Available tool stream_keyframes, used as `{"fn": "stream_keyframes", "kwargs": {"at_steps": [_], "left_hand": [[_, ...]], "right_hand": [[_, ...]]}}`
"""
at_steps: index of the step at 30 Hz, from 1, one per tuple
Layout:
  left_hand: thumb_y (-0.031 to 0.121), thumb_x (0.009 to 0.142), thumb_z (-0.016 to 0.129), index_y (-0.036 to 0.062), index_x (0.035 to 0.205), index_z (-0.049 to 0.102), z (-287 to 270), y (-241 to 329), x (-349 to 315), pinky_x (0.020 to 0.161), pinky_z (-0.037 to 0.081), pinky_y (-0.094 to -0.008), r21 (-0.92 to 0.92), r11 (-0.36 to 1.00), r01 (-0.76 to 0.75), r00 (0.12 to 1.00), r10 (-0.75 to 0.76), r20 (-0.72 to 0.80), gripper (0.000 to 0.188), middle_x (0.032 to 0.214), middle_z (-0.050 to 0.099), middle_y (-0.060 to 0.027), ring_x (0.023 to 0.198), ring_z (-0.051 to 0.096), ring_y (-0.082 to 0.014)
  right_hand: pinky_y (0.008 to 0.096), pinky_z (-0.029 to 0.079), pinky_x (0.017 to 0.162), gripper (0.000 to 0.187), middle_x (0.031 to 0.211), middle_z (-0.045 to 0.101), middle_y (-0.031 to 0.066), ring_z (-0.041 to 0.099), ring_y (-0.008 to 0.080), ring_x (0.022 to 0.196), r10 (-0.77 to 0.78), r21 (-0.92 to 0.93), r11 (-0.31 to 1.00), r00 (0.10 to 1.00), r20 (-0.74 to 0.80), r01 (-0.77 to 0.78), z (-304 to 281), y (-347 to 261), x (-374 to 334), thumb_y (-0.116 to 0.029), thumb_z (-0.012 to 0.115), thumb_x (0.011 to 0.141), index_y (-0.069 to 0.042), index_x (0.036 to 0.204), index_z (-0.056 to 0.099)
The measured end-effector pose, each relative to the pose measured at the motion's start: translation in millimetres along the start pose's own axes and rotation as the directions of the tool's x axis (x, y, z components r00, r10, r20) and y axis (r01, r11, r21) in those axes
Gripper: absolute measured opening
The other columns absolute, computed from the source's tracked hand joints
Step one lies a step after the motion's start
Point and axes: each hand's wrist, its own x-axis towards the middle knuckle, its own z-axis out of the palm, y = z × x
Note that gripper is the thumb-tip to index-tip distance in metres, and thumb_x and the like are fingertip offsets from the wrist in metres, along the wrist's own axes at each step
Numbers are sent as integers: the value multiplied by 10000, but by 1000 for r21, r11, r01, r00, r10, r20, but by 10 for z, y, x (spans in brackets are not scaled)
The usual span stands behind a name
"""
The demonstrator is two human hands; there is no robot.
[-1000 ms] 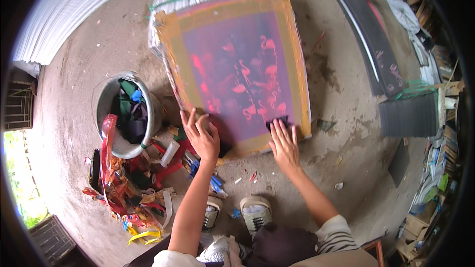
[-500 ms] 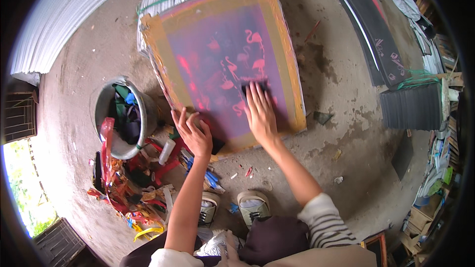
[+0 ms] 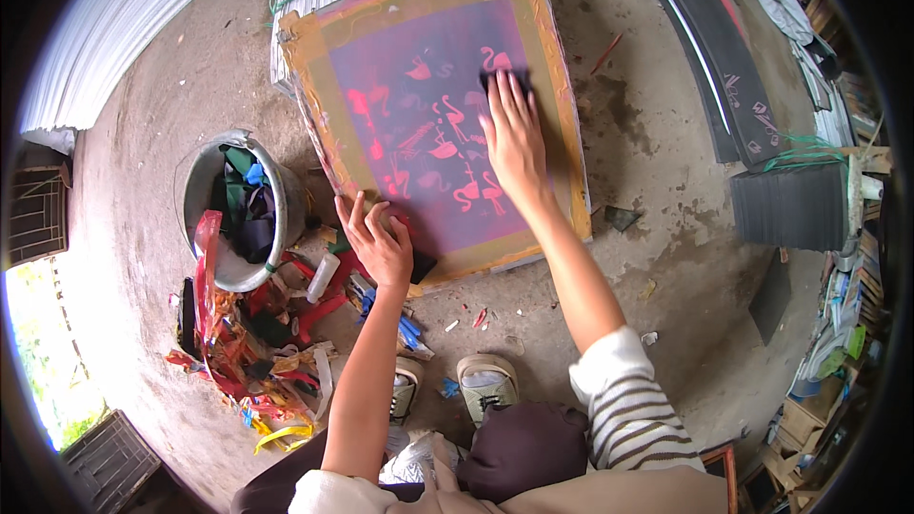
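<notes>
A silk-screen frame (image 3: 336, 157) lies on a stack of white sheets, its purple mesh (image 3: 381, 67) bearing pink flamingo shapes inside a tan taped border. On the mesh's upper right, my right hand (image 3: 517, 138) presses a dark cloth (image 3: 503, 78) under its outstretched fingers. My left hand (image 3: 378, 247) rests at the frame's near left corner, fingers spread and slightly bent. Beneath its palm a dark piece (image 3: 423, 266) and some red show; what they are is partly hidden.
Left of the frame stands a grey bucket (image 3: 287, 228) of dark and blue rags. A heap of coloured scraps (image 3: 243, 343) lies below it. Black sheets (image 3: 790, 205) are stacked at right, white corrugated sheets (image 3: 124, 29) at far left. My shoes (image 3: 487, 383) are near.
My right hand has slid the dark cloth away from me, up the mesh. Pink flamingos show more sharply behind it. My left hand stays at the corner.
</notes>
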Motion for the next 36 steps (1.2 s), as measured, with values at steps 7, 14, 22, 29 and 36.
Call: {"fn": "stream_keyframes", "kwargs": {"at_steps": [7, 14, 22, 29, 36], "left_hand": [[42, 820, 574, 89, 1113, 527, 19, 23, -5, 1099, 320, -518, -11, 1000, 2, 1000, -2, -3, 301, 1349, 431, -129, 1377, 293, -417], [45, 814, 577, 83, 1104, 528, 56, -15, -49, 1106, 302, -525, 0, 1000, 10, 1000, -10, 3, 297, 1355, 421, -130, 1388, 275, -416], [26, 815, 568, 78, 1116, 511, 51, 51, -36, 1098, 303, -540, -38, 999, 4, 1000, -3, 29, 311, 1359, 412, -131, 1384, 270, -425], [46, 819, 570, 77, 1118, 523, 29, -25, -19, 1096, 311, -529, 2, 1000, -12, 1000, 12, 7, 304, 1355, 417, -140, 1371, 284, -435], [23, 808, 569, 83, 1097, 517, 14, 4, -34, 1117, 295, -524, -38, 999, -8, 1000, 9, 12, 300, 1359, 409, -144, 1386, 264, -434]], "right_hand": [[380, 482, 1014, 386, 1291, 595, 102, 524, 275, 1239, 136, 206, 965, 983, 126, -160, -512, 65, -1610, 94, 641, 801, -16, 1170, 654], [318, 549, 652, 189, 883, 609, 70, 605, 210, 859, 364, 293, 886, 931, 36, -358, -419, -60, -1229, 99, 709, 729, -16, 869, 657], [308, 496, 601, 59, 757, 628, 62, 636, 185, 670, 326, 360, 886, 944, -41, -290, -193, 60, -292, -19, 665, 826, -45, 793, 623], [311, 511, 623, 35, 796, 633, 93, 646, 202, 720, 236, 226, 947, 972, -13, -227, -278, -42, -609, -6, 629, 853, -22, 843, 659], [366, 510, 653, 65, 792, 617, 107, 644, 251, 749, 268, 299, 917, 963, 30, -264, -330, 32, -1039, 39, 604, 840, -16, 842, 639]]}}
